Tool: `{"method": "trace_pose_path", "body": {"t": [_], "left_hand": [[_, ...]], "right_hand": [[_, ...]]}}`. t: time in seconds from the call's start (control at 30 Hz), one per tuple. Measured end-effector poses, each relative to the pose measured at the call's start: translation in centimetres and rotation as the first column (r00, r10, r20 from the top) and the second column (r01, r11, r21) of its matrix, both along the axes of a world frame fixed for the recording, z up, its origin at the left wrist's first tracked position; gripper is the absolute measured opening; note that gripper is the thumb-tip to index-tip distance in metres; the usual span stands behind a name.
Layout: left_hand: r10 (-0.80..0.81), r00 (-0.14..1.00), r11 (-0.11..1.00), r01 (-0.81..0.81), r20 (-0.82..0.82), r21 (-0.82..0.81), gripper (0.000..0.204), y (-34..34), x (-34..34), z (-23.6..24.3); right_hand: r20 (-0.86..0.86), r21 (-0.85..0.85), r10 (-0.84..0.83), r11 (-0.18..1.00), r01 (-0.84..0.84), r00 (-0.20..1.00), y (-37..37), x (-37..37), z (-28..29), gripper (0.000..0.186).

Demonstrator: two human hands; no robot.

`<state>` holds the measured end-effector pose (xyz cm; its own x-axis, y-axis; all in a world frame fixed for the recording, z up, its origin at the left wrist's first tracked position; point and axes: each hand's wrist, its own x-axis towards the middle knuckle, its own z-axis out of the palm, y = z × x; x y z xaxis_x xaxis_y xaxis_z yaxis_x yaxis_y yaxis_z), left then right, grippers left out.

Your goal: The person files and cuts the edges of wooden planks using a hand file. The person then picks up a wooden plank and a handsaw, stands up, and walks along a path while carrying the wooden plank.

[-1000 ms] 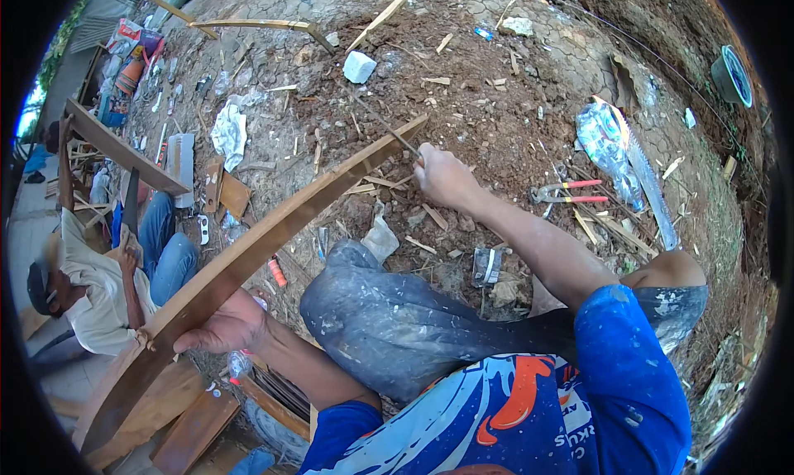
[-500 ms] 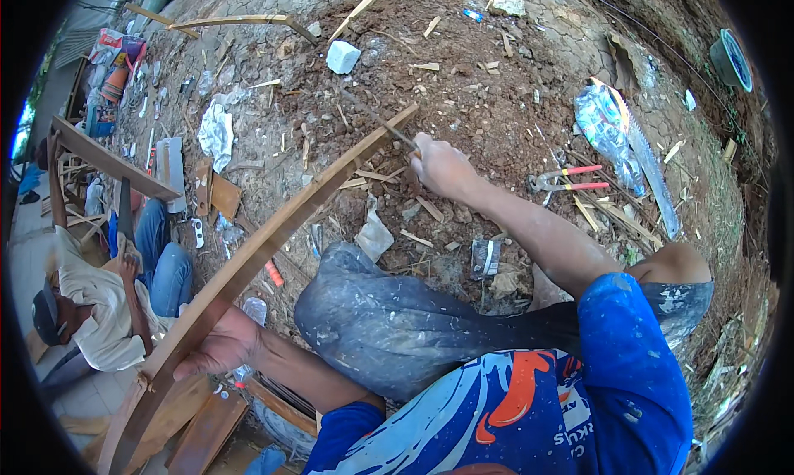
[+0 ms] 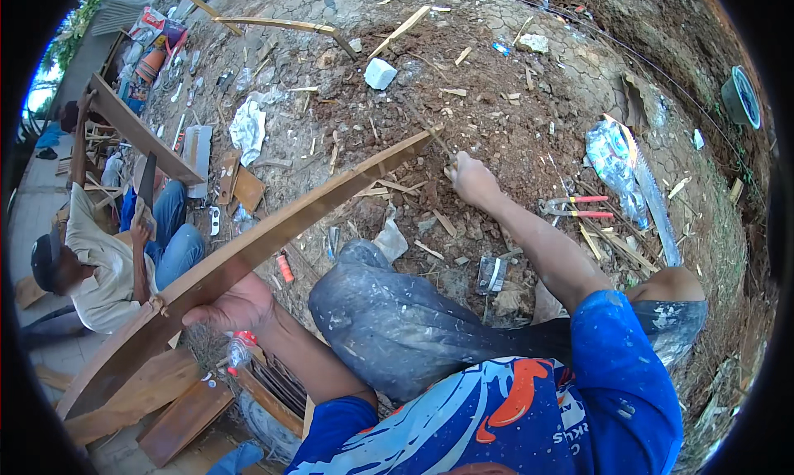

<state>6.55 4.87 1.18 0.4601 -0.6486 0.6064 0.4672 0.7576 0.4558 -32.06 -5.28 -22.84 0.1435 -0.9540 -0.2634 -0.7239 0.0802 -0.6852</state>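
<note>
A long wooden plank (image 3: 273, 242) runs slantwise from the lower left up to the middle of the view. My left hand (image 3: 237, 304) supports it from beneath near its lower part, fingers partly behind the wood. Closed in a fist, my right hand (image 3: 477, 181) grips a long, thin-bladed tool (image 3: 419, 113) at its handle. The blade crosses the plank's far end; blur hides whether it is a knife or a file, and whether it touches the wood.
Red-handled pincers (image 3: 579, 206) and a bow-shaped saw blade (image 3: 653, 198) lie at right, a white block (image 3: 380, 74) ahead. At left a co-worker (image 3: 107, 264) saws or holds a board (image 3: 141, 128) with a handsaw (image 3: 147, 177). Wood scraps and boards (image 3: 186, 421) surround me.
The view has shifted, so the scene sits a little further right and lower. The plank lies at a flatter slant, and my right hand with the tool stands slightly farther from the plank's end.
</note>
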Motion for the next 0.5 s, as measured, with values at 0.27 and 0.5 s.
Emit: {"method": "trace_pose_path", "body": {"t": [0.27,0.5], "left_hand": [[0.052,0.998,0.982,-0.046,-0.028,0.182,0.066,-2.7,0.4,0.4],[0.144,0.978,0.959,-0.176,0.154,0.223,0.063,-11.4,0.7,4.0]], "right_hand": [[0.092,-0.049,0.019,0.999,-0.015,0.996,0.4,3.3,3.2,0.033],[0.488,0.437,-0.26,0.899,0.024,0.834,0.3,3.3,7.0,0.018]]}}
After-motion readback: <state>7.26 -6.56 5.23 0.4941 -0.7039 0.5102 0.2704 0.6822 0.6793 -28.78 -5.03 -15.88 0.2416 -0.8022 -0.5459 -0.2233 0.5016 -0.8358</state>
